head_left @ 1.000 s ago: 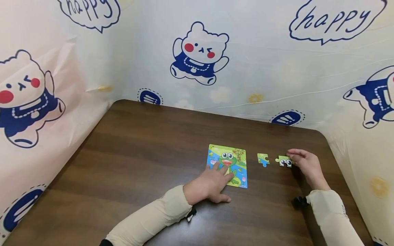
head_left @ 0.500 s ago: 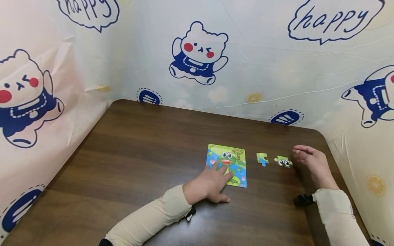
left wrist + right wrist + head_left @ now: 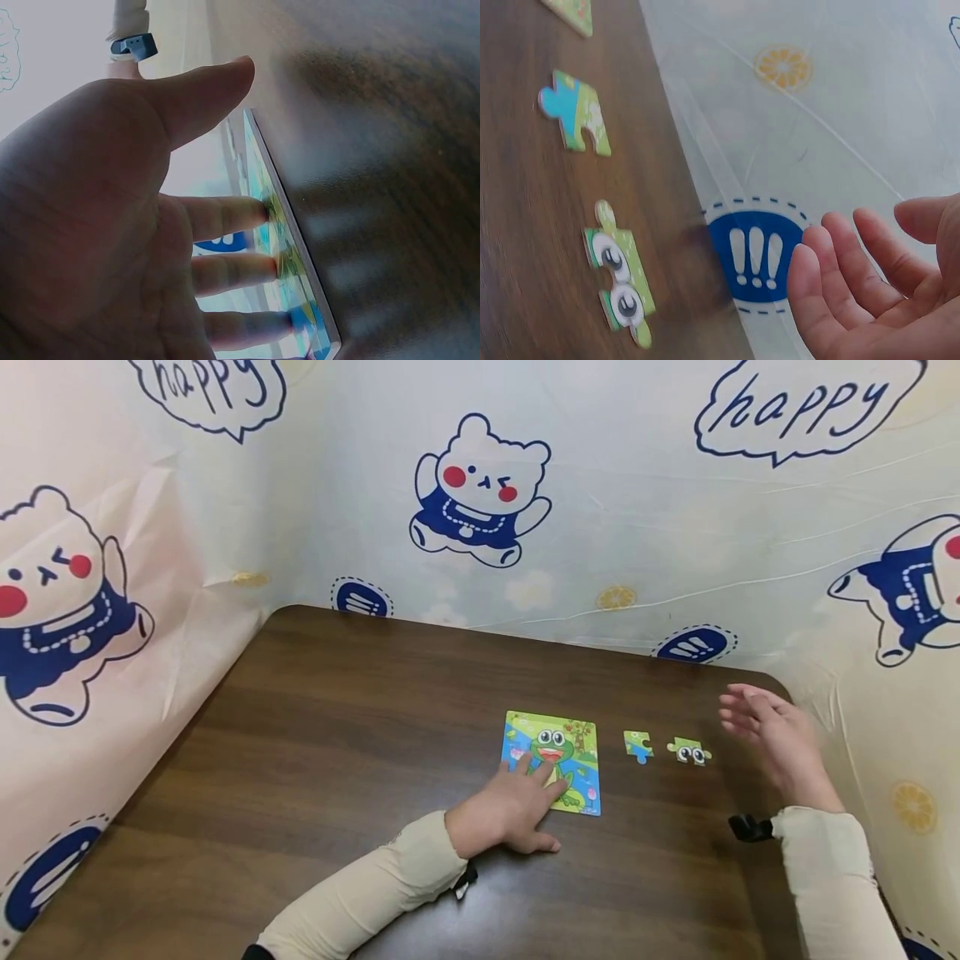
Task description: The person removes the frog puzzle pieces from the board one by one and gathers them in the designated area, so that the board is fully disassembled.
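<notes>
A frog picture card [image 3: 581, 735] lies flat on the table. My left hand [image 3: 510, 810] rests on its lower left with fingers spread, and in the left wrist view the fingertips [image 3: 281, 266] touch the card's face. My right hand [image 3: 787, 752] hovers to the right, holding nothing, its fingers loosely bent. To the left of it lies a puzzle piece with two frog eyes [image 3: 690, 752]. Between that piece and the card is a green and blue puzzle piece [image 3: 638, 745]. The right wrist view shows both pieces lying apart, with my right hand [image 3: 877, 292] away from them.
The brown wooden table [image 3: 337, 735] has a rounded far edge. A printed cloth [image 3: 637, 527] with bears and speech bubbles hangs round its back and sides. A dark wrist device [image 3: 750, 828] sits below my right wrist.
My right hand has let go of the eyes piece and moved up and to the right, its fingers loosening. The piece stays on the table. The left hand has kept its place.
</notes>
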{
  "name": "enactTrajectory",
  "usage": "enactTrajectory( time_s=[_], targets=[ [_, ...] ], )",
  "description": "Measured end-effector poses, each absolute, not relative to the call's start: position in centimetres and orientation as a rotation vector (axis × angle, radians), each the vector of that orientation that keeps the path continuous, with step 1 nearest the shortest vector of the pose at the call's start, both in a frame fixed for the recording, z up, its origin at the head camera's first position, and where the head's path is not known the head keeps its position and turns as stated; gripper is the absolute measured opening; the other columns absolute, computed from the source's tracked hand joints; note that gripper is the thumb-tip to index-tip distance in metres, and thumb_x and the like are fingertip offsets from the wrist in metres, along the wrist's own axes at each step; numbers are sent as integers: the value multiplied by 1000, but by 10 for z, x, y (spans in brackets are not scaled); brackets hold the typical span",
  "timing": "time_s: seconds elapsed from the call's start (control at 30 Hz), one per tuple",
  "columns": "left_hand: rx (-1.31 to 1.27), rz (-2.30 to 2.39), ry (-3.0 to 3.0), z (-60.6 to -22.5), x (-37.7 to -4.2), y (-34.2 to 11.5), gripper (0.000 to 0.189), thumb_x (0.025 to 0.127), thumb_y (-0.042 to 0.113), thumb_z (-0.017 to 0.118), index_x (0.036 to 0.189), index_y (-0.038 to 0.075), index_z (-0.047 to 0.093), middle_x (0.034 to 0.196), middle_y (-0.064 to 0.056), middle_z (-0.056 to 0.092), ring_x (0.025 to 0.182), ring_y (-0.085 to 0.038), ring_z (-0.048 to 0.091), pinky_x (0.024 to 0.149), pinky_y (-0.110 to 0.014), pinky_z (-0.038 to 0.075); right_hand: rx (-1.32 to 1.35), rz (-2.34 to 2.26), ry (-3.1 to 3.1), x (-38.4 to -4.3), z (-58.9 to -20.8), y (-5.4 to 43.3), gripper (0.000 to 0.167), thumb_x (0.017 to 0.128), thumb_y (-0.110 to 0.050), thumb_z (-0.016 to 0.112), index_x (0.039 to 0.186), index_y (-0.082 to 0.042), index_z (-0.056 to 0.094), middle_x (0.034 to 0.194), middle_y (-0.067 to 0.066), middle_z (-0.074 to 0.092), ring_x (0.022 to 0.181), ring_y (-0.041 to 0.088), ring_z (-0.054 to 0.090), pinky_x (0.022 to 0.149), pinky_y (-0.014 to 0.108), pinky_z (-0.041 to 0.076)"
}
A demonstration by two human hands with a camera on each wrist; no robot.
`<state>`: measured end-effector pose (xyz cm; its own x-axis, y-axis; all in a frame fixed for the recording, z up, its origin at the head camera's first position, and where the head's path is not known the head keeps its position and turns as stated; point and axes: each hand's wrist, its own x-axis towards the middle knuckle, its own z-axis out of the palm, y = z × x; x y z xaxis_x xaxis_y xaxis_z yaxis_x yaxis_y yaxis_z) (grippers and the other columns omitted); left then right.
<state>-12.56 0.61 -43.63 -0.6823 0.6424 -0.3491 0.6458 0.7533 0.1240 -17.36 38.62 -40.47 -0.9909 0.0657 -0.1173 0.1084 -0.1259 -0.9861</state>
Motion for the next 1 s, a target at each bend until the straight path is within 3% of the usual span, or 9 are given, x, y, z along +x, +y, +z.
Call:
enactTrajectory(
  time_s=[0.13, 0.67, 1.0],
  targets=[
    [978, -7, 2567, -437, -125, 6, 85, 89, 68, 63, 159, 30, 33, 167, -4, 27, 154, -36, 26, 118, -56, 35, 169, -2287, 2071, -177, -408, 374, 25, 105, -34, 52, 117, -19, 68, 101, -8, 77, 89, 7, 74, 80, 21, 60],
    [974, 0, 2569, -437, -127, 7, 86, 90, 67, 63, 160, 29, 32, 168, -4, 26, 155, -37, 25, 119, -57, 34, 159, -2025, 2194, -199, -405, 322, 45, 102, -51, 49, 132, -18, 56, 111, -10, 70, 97, 5, 70, 86, 18, 57],
    [974, 1, 2571, -440, -127, 8, 85, 89, 67, 63, 160, 30, 32, 168, -4, 26, 155, -36, 25, 119, -57, 34, 128, -1864, 2291, -207, -412, 292, 56, 105, -53, 41, 141, -11, 52, 119, -6, 66, 101, 8, 68, 88, 17, 56]
  ],
)
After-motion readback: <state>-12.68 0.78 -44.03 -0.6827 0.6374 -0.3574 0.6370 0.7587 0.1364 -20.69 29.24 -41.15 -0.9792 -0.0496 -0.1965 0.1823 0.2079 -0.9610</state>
